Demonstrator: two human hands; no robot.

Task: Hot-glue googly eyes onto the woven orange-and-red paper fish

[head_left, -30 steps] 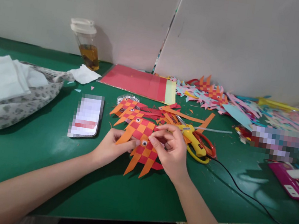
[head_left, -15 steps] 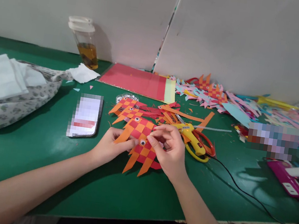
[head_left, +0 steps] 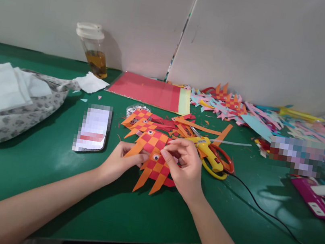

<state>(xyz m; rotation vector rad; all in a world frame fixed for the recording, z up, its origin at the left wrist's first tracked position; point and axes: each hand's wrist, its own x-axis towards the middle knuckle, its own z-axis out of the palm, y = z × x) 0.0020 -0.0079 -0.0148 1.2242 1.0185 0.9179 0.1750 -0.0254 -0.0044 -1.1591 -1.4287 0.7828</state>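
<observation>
A red-and-orange woven paper fish [head_left: 156, 168] with a googly eye sits between my hands, its orange strips pointing toward me. My left hand [head_left: 124, 161] is closed on its left edge, thumb on top. With thumb and forefinger together, my right hand [head_left: 184, 166] pinches the fish beside the eye; its other fingers are curled and partly hidden. Just behind lies a second woven fish [head_left: 153, 140], also with an eye, and more woven fish [head_left: 140, 116] overlap beyond it. A small clear bag of googly eyes [head_left: 137, 109] rests at the back of them.
Right of my hands lie a yellow glue gun [head_left: 213, 159] and orange-handled scissors [head_left: 231, 163], its cord trailing right to a magenta power strip [head_left: 313, 197]. A phone [head_left: 94, 128], cloth bag [head_left: 25, 118] and drink bottle [head_left: 95, 53] are left. Paper scraps [head_left: 261, 116] line the back right.
The whole view has shifted slightly, with things appearing a little lower. Both hands keep their hold on the fish, and my left thumb has moved slightly away from the eye.
</observation>
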